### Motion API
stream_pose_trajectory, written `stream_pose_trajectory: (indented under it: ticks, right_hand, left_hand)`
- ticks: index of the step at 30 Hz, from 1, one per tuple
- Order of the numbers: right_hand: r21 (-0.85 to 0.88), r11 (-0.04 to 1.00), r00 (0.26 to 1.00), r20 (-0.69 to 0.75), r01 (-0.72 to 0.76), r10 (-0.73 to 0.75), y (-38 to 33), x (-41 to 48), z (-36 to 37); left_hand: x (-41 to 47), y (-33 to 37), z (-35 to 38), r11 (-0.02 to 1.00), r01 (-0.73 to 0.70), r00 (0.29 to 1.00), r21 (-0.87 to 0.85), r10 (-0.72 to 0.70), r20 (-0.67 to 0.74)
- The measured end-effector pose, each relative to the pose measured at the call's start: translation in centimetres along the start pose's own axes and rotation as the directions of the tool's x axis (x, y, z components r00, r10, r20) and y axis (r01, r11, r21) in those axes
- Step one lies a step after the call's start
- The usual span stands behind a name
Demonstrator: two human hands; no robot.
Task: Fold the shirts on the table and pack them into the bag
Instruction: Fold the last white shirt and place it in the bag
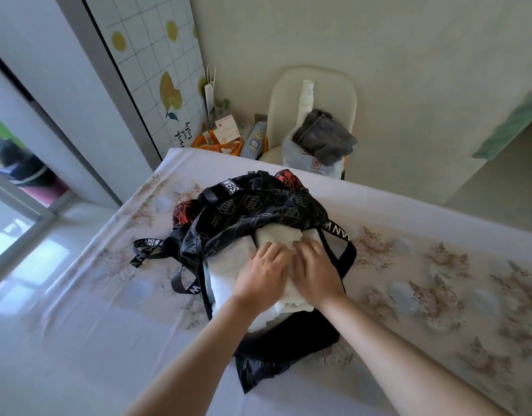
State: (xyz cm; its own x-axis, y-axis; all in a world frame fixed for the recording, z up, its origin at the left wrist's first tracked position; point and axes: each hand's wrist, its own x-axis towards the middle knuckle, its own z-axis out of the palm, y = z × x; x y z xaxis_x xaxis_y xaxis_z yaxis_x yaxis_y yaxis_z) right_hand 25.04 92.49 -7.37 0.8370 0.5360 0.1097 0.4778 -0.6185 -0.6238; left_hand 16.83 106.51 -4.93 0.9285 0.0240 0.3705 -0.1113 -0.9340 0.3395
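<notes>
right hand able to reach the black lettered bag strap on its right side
Probably yes: the right hand rests open on the white folded shirts, and the black lettered strap lies uncovered beside it.

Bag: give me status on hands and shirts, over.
Left hand and right hand flat, pressing white folded shirts down. Shirts sit in open black bag on table. Bag's flap drapes over their far end.

Black printed bag [252,211], white shirts [225,265]
</notes>
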Motion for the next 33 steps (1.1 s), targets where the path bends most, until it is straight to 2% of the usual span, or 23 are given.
stream_pose_trajectory:
  ticks: [2, 4, 6, 8, 15, 18, 20, 22, 26, 27, 29, 31, 32, 33]
  right_hand:
    - [0.064, 0.995, 0.997, 0.000, -0.073, 0.073, 1.2, -1.7, -0.4]
    - [0.021, 0.997, 0.997, 0.023, -0.080, 0.079, 2.5, -3.0, -1.5]
    - [-0.077, 0.997, 0.999, 0.032, -0.014, 0.016, 3.5, -3.9, -2.7]
    - [-0.168, 0.984, 0.998, 0.047, 0.055, -0.047, 3.8, -4.7, -3.8]
    - [-0.340, 0.905, 0.954, 0.243, 0.256, -0.179, 4.4, -6.8, -6.5]
    - [-0.240, 0.929, 0.944, 0.243, 0.282, -0.223, 3.9, -7.3, -7.5]
    - [-0.183, 0.923, 0.925, 0.249, 0.337, -0.288, 3.2, -8.0, -7.5]
    - [-0.153, 0.918, 0.916, 0.232, 0.367, -0.328, 2.7, -8.8, -7.1]
    - [-0.169, 0.938, 0.949, 0.150, 0.302, -0.279, 2.7, -8.2, -5.9]
    - [-0.200, 0.935, 0.947, 0.196, 0.293, -0.255, 2.6, -7.5, -5.6]
    - [-0.154, 0.968, 0.928, 0.347, 0.200, -0.136, 1.8, -6.5, -5.4]
    - [-0.173, 0.974, 0.904, 0.424, 0.149, -0.063, 1.1, -5.0, -5.5]
    - [-0.231, 0.956, 0.899, 0.433, 0.182, -0.066, 0.8, -4.1, -5.9]
    - [-0.276, 0.937, 0.899, 0.431, 0.212, -0.076, 0.3, -3.1, -6.3]
  left_hand:
    - [-1.9, -0.1, 1.5, 0.996, 0.093, 0.990, -0.003, -0.092, 0.107]
    - [-3.1, 0.0, 2.0, 0.995, 0.071, 0.964, 0.070, -0.087, 0.251]
    - [-3.1, 0.1, 1.7, 0.988, 0.028, 0.913, 0.151, -0.087, 0.398]
    - [-2.6, 0.2, 1.4, 0.977, 0.000, 0.900, 0.215, -0.093, 0.425]
    - [-2.1, 2.1, 2.2, 0.942, 0.015, 0.926, 0.335, -0.140, 0.352]
    - [-2.4, 2.9, 1.9, 0.961, -0.098, 0.905, 0.260, -0.023, 0.425]
    - [-2.8, 3.5, 1.5, 0.977, -0.114, 0.859, 0.178, 0.007, 0.512]
    - [-3.6, 4.4, 1.0, 0.994, -0.046, 0.831, 0.097, -0.016, 0.556]
    - [-5.2, 5.1, 0.8, 0.998, 0.018, 0.861, 0.065, -0.048, 0.505]
    - [-5.1, 5.3, 0.6, 0.997, 0.029, 0.855, 0.066, -0.059, 0.515]
    - [-4.0, 5.8, -0.5, 0.996, 0.083, 0.809, 0.041, -0.091, 0.581]
    - [-2.0, 5.8, -2.3, 0.951, 0.304, 0.761, -0.057, -0.206, 0.615]
    - [-1.0, 5.5, -3.4, 0.897, 0.426, 0.755, -0.120, -0.280, 0.593]
    - [0.0, 4.9, -4.3, 0.858, 0.489, 0.768, -0.155, -0.340, 0.542]
